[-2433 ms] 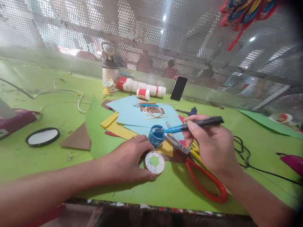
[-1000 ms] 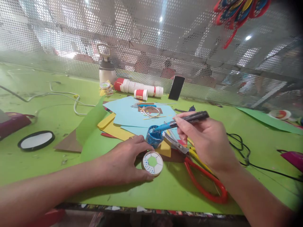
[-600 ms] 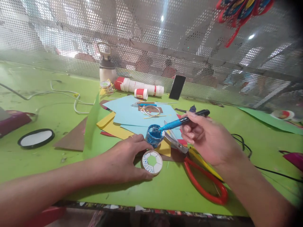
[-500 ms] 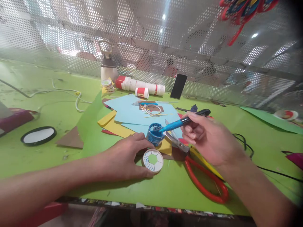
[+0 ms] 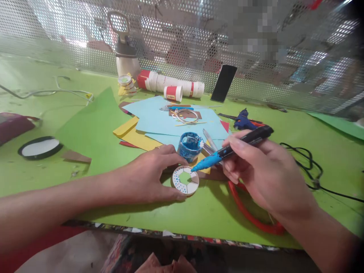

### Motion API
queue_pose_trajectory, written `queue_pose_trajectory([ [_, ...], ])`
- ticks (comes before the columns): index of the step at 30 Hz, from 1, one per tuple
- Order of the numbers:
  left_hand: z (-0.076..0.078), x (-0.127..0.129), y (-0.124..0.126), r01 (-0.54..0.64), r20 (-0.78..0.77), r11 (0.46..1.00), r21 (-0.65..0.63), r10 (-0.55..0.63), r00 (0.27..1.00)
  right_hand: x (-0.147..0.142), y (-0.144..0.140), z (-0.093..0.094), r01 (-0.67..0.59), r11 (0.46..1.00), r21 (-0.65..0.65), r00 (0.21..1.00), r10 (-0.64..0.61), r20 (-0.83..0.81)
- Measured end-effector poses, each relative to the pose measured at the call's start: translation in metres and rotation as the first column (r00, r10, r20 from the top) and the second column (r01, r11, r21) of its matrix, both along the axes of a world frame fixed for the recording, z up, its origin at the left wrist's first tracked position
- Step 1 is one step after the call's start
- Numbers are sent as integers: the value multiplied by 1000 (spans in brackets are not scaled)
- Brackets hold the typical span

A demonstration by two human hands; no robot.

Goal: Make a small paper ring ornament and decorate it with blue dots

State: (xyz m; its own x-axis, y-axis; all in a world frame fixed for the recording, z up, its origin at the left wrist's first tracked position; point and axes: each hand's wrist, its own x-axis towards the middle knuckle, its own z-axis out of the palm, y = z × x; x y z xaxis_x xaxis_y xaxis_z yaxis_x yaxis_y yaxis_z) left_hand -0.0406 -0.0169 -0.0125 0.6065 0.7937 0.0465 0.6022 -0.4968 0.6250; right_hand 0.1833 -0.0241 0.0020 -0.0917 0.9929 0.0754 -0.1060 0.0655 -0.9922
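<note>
My left hand (image 5: 150, 174) grips a small round white disc (image 5: 195, 185) by its edge, fingers behind and thumb in front. A green hexagon marks the disc's middle; lines split its rim into sections, and blue dots fill the left ones. In my right hand (image 5: 261, 170) is a blue marker pen (image 5: 207, 161) with a black barrel. Its blue tip is over the disc's upper right, and whether it touches cannot be seen. Just behind the disc stands an open jar of blue paint (image 5: 190, 151). Red-handled scissors (image 5: 241, 206) lie partly under my right hand.
Light blue paper sheets (image 5: 153, 125) lie behind the jar, with a yellow sheet (image 5: 136, 138) beside them. Farther back are stacked paper cups (image 5: 167, 83), a spray bottle (image 5: 126, 62) and a leaning phone (image 5: 224, 83). A blue glue gun (image 5: 243, 120) and black cable (image 5: 313, 167) are at right.
The marker's tip has moved from the mouth of the paint jar down to the disc. My left hand keeps its hold on the disc. The camera view has tilted downward.
</note>
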Motion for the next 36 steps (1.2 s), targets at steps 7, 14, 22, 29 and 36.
queue_pose_trajectory([
  [7,-2,-1,0,9,19,1000,11,-10,1000,4,-8,-6,-41,998,39,995,37,98],
  [14,-3,0,0,8,20,1000,13,-8,1000,0,-12,-6,-79,996,49,977,68,202],
  [22,-4,0,1,-1,6,1000,5,1,1000,-3,-12,-7,-107,986,130,925,51,376],
  [29,-3,0,1,-21,-23,1000,3,21,1000,-6,-12,-5,-124,980,156,903,46,428],
  [36,-2,0,0,-21,-28,1000,8,21,999,-6,-11,-7,-119,982,146,899,44,436],
])
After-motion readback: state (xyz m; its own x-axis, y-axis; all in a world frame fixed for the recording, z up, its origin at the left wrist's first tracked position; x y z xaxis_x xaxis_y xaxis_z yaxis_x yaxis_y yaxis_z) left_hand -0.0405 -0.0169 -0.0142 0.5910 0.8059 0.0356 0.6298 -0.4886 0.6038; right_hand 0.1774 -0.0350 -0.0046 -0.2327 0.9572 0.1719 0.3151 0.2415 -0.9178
